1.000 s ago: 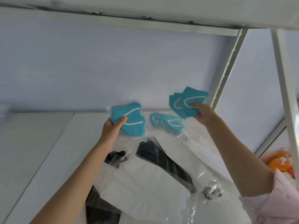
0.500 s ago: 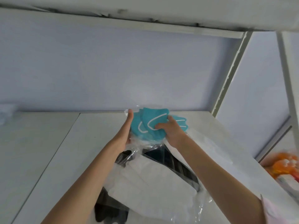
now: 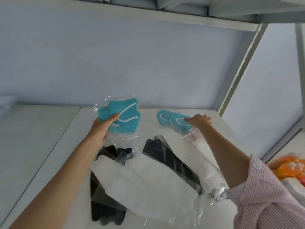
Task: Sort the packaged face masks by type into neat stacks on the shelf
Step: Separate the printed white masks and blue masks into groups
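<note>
My left hand (image 3: 103, 125) grips a small stack of teal masks (image 3: 125, 117) in clear wrappers, held just above the white shelf (image 3: 54, 162) at its back middle. A single teal packaged mask (image 3: 170, 119) lies on the shelf to the right. My right hand (image 3: 198, 121) is at that mask's right end, with the thumb on top of it, pinching it. In front of both hands lies a loose pile of white packaged masks (image 3: 148, 182) and black packaged masks (image 3: 105, 210), overlapping each other.
A slanted metal upright (image 3: 239, 70) stands at the shelf's back right corner. Another shelf board (image 3: 148, 15) runs overhead. Orange packets (image 3: 290, 169) lie beyond the shelf's right edge. The left shelf section (image 3: 29, 138) is bare white board.
Both hands were together on the teal masks. Now the left hand keeps the teal stack alone, and the right hand has moved right onto the single teal mask on the shelf.
</note>
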